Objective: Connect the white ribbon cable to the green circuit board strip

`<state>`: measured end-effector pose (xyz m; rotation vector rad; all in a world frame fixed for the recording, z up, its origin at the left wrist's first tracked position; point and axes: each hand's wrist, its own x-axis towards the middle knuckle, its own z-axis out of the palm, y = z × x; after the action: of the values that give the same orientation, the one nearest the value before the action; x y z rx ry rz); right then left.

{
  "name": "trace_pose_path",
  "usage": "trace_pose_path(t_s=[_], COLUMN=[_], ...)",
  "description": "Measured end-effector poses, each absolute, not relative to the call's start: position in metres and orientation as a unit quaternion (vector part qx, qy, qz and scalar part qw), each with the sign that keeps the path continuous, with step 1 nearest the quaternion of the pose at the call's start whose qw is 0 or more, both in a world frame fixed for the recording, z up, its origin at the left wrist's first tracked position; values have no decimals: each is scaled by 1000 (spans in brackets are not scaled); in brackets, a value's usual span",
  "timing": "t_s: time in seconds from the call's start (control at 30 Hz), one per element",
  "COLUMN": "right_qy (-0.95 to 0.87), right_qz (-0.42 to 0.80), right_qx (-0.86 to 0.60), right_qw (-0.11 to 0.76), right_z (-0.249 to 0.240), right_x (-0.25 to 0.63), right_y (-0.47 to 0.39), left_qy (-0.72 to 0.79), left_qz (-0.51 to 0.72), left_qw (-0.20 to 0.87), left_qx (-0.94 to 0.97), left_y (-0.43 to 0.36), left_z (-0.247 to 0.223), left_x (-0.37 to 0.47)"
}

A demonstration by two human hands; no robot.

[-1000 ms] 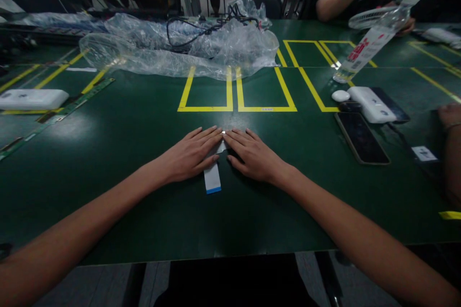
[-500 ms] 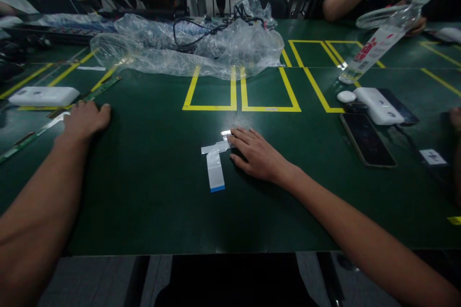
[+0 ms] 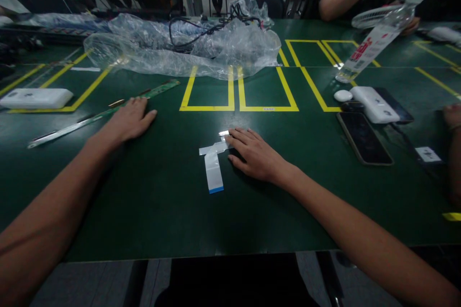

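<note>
A long, narrow green circuit board strip [image 3: 162, 88] lies aslant on the table at left. My left hand [image 3: 131, 119] rests over its middle, fingertips on the strip and thumb stretched out to the right; the part beneath the fingers is hidden. In the centre, a white flat ribbon cable [image 3: 213, 172] with a blue end lies folded across itself. The flat fingers of my right hand [image 3: 254, 153] touch its upper right end and cover a bit of it. The thumb stays apart from the fingers, beside the cable.
Crumpled clear plastic wrap [image 3: 187, 55] with a black cable spreads across the back. Yellow tape [image 3: 207, 108] marks rectangles on the green table. A white device [image 3: 38, 99] lies far left. At right are a phone [image 3: 364, 138], a white box [image 3: 374, 104] and a tilted bottle [image 3: 370, 53]. Another person sits back right.
My left hand has moved to the right, and the circuit board strip has slid right with it. My right hand and the ribbon cable have stayed in place.
</note>
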<state>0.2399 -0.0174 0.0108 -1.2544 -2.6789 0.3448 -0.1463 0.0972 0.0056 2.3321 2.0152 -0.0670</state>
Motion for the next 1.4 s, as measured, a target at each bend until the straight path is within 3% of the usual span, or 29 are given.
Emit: trace_pose_path(t_s=[0.27,0.53,0.77,1.13,1.4], right_qy=[-897,-902,-901,-890,-891], right_qz=[111,106,108,127,133], right_qx=[-420,-411,-415,-423,-417], right_qw=[83,76,73,112,117], right_z=[6,7,7,8,10], right_x=[239,237,235,235,240], right_y=[-17,-19,-19,-21,-19], left_qy=[426,356,356,369,508], left_qz=[-43,-20,-5,10,-23], left_qw=[58,94,111,48,19], left_qx=[902,930,928,928,861], left_y=[21,7,8,9,65], left_z=[10,12,17,13,17], left_x=[-11,-5,-5,-2,-64])
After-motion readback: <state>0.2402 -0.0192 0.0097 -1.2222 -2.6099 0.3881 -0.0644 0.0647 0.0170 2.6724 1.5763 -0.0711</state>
